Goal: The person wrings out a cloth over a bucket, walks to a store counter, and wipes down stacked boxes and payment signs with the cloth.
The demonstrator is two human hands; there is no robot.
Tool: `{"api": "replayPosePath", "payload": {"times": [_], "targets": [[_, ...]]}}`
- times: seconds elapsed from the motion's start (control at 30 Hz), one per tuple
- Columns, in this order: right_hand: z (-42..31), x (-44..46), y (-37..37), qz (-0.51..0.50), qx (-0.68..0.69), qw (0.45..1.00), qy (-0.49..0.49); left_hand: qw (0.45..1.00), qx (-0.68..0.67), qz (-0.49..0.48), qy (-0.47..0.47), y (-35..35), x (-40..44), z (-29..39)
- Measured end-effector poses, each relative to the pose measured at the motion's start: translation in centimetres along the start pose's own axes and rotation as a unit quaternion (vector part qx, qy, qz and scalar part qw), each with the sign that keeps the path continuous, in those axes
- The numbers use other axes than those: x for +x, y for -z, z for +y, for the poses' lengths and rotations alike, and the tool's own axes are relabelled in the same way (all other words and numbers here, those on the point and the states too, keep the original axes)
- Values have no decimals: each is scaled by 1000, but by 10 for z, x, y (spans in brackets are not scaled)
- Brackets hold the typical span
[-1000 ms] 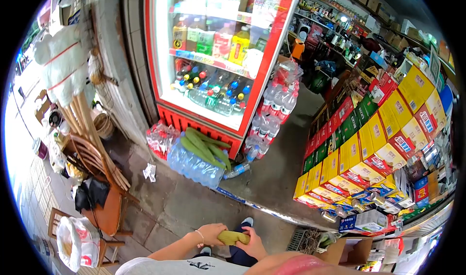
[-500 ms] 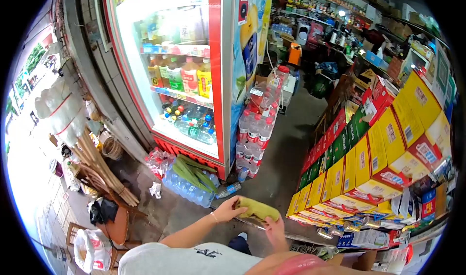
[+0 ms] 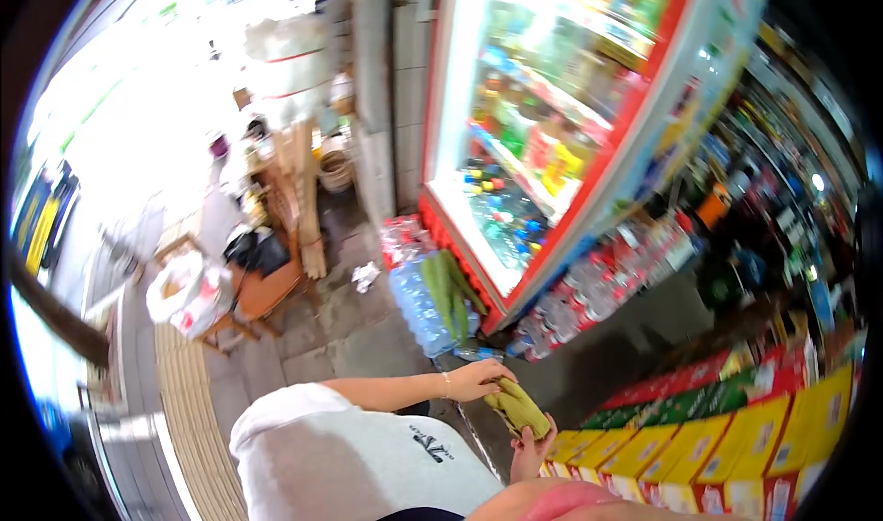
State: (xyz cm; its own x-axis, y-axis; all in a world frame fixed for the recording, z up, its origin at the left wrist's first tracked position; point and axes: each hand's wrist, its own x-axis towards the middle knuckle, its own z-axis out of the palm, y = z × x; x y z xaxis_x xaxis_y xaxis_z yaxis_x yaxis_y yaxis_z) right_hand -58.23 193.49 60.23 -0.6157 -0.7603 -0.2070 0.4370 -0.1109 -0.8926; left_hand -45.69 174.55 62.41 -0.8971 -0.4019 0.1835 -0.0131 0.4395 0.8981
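Note:
Between my hands is a folded olive-green cloth (image 3: 517, 407), held in front of my body. My left hand (image 3: 480, 380), with a thin bracelet at the wrist, grips the upper left end of it. At the lower right end my right hand (image 3: 532, 447) has its fingers closed on the edge. Beyond the cloth, long green leaves (image 3: 448, 291) lie across a shrink-wrapped pack of water bottles (image 3: 411, 305) on the floor.
A lit drinks fridge (image 3: 441, 199) stands ahead, with packs of bottled drinks (image 3: 589, 291) along its side. Yellow boxes (image 3: 681, 457) are stacked at the right. To the left are a wooden chair (image 3: 267, 286), a white plastic bag (image 3: 189, 291) and bamboo poles (image 3: 305, 199).
My view has swung left toward the street and tilted, so the fridge and boxes appear further right. The cloth stays in both hands and now slants more steeply.

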Motion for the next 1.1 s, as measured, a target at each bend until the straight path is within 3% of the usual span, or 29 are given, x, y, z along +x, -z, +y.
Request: {"api": "replayPosePath", "payload": {"times": [0.2, 0.27, 0.33, 0.43, 0.53, 0.57, 0.6, 0.7, 0.73, 0.8, 0.93, 1.0, 1.1], "targets": [[-24, 24, -22, -34, -25, 999, 20, 997, -26, 48, 59, 30, -2, 13], [-22, 36, -46, -51, -62, 996, 30, 989, -60, 124, 62, 46, -10, -7], [-22, 49, -61, -59, -93, 993, 46, 961, -193, 161, 111, 56, -12, -19], [-25, 72, -87, -113, -218, 962, 122, 931, -294, 122, 180, 83, -19, -36], [-18, 93, -94, -116, -268, 948, 125, 950, -197, 182, 161, 101, -30, -43], [-18, 97, -102, -127, -276, 933, 195, 974, -57, 174, 131, 112, -34, -32], [-20, 102, -114, -127, -274, 933, 194, 978, 85, 162, 97, 126, -35, -26], [-31, 112, -164, -177, -488, 819, 245, 994, 58, 77, 56, 154, -26, -30], [-30, 112, -175, -176, -488, 819, 246, 998, 56, 27, 26, 158, -21, -32], [-29, 112, -194, -196, -454, 841, 218, 997, 72, 24, 5, 153, -17, -37], [-16, 125, -214, -184, -357, 891, 210, 998, 24, 13, 53, 172, -16, -45], [-8, 128, -201, -170, -269, 930, 187, 993, 85, -14, 77, 175, -18, -49], [-3, 135, -207, -144, -206, 959, 132, 990, 33, -51, 124, 199, -18, -69]]}}
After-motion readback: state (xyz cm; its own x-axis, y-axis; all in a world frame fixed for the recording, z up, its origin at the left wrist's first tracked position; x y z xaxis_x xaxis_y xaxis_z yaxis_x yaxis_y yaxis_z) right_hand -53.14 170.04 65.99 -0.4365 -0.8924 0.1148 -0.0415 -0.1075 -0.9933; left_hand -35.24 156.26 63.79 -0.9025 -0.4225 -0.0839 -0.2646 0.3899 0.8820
